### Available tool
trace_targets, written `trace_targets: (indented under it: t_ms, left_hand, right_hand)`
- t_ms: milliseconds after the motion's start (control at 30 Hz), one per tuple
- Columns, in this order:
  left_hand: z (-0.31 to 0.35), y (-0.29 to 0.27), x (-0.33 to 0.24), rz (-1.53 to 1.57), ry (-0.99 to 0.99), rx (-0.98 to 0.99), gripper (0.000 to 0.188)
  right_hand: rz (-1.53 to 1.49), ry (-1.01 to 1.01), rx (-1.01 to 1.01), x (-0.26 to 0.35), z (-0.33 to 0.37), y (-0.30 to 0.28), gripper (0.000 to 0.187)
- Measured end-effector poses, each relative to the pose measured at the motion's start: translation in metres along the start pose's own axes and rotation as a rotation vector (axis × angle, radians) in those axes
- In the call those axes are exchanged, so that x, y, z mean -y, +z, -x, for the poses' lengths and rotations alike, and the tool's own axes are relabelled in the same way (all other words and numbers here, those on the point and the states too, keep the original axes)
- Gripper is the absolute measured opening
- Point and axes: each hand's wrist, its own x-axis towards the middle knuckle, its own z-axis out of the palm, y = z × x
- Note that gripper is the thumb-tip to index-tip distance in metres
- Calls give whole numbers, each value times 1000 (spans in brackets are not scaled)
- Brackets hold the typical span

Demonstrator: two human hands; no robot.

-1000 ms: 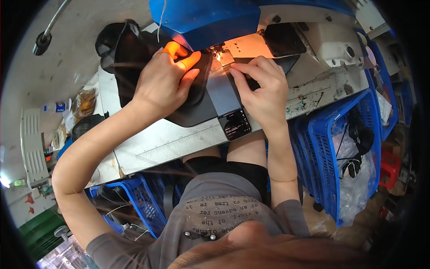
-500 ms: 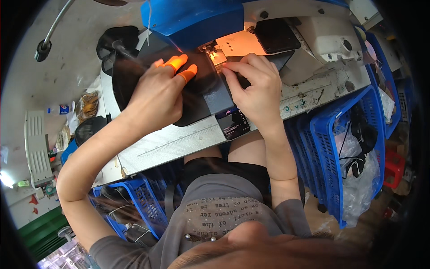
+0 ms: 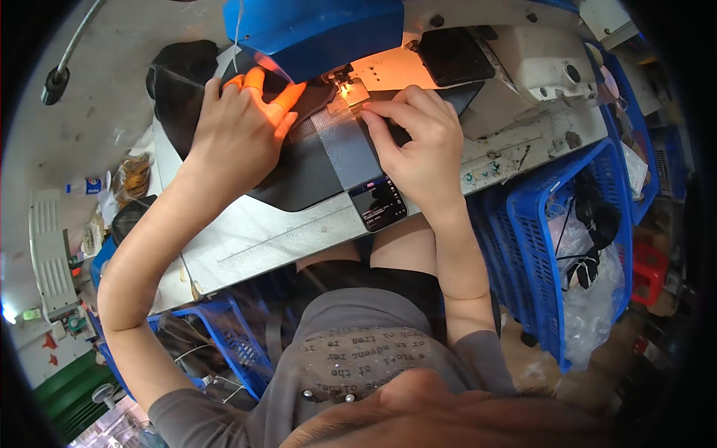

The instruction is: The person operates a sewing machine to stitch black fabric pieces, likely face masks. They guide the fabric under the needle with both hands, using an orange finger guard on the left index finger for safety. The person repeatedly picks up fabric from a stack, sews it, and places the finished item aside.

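While both hands press the dark fabric (image 3: 314,168) flat on the sewing machine's bed, I judge the step in hand to be stitching a seam, with the cloth fed under the needle. My left hand (image 3: 239,131) lies spread, palm down, on the wide part of the fabric just left of the needle area; it grasps nothing, and the fingertips (image 3: 254,78) glow orange in the machine's lamp. My right hand (image 3: 422,142) sits on the other side, fingers curled down and pinning a grey strip (image 3: 347,149) and the fabric's edge against the bed; it too presses rather than closes around anything. The presser foot (image 3: 345,84) stands between the two hands under the blue machine head (image 3: 314,30), and the fabric runs right up to it, though I cannot tell whether the needle is down.

More of the fabric trails off the back left of the pale table (image 3: 246,239), bunched in a dark heap (image 3: 175,71). A small dark panel (image 3: 379,203) is fixed to the table's front edge near my right wrist. Blue crates (image 3: 556,224) stand to the right.

The next move, as I read it, calls for both hands to slide together toward the foot, keeping the strip's edge lined up and the fingertips clear of the needle.
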Motion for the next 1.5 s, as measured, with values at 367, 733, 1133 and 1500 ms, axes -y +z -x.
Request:
trace_targets:
  t_ms: [367, 733, 1133, 1500]
  left_hand:
    - [-6, -6, -60, -68, -443, 46, 39]
    - [-15, 11, -57, -87, -589, -165, 34]
    - [122, 7, -35, 358, -301, -207, 79]
    - [301, 80, 97, 166, -765, 756, 126]
  right_hand:
    - [21, -3, 10, -2, 1, 4, 5]
    - [10, 28, 40, -1, 1, 0, 4]
    - [26, 44, 60, 7, -3, -3, 4]
    - [60, 75, 105, 7, 1, -3, 4]
